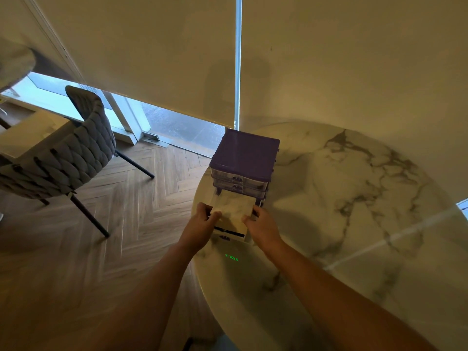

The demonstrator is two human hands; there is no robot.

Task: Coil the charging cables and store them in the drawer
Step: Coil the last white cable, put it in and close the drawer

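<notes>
While both hands grip its sides, the drawer [232, 214] stands pulled well out of the purple-topped organiser [244, 158] at the edge of the marble table [354, 198]. Left hand [202, 224] and right hand [263, 228] curl their fingers over opposite drawer walls. No cables show; whether any lie coiled inside cannot be told. Judged so, storage is near its end or not yet begun.

Drawer unit [244, 158] on table [342, 198] left edge; chair [73, 153] left.
</notes>
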